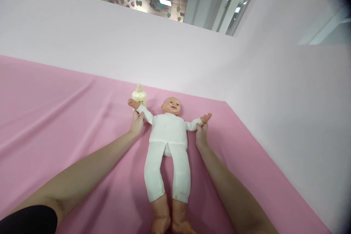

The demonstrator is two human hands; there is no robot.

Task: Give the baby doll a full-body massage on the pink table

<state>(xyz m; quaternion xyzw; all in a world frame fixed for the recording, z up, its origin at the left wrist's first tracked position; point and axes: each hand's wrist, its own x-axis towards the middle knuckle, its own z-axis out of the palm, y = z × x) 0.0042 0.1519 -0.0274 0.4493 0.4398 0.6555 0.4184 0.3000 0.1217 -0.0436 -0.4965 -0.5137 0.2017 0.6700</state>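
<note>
Pink sheet (pixel 68 124) is spread over most of the lower frame in the head view; long creases are seen at left. On it, at centre and lower centre of the frame, a white-clothed doll (pixel 169 128) is laid on its back, head toward the top, feet cut off by the bottom edge. Both doll arms are spread outward.

Left of centre, one doll sleeve (pixel 146 114) is held near its cuff by the left hand (pixel 137 122); grip narrow, closed on the sleeve. Right of centre, the other sleeve is held near its cuff by the right hand (pixel 202 133); grip likewise narrow. Contact of the fingers beneath both sleeves is partly hidden. Bare forearms are extended from the lower left and lower right of the frame; a black garment edge (pixel 30 219) is noted at lower left.

Pale yellow bottle (pixel 139 95) is stood upright, left of the doll's head and apart from it, partly covered by the doll's raised hand. Sheet is bordered by white wall (pixel 109 40) above and at right. At upper frame, ceiling lights (pixel 165 2) and heart-shaped ornaments (pixel 139 3) are seen.
</note>
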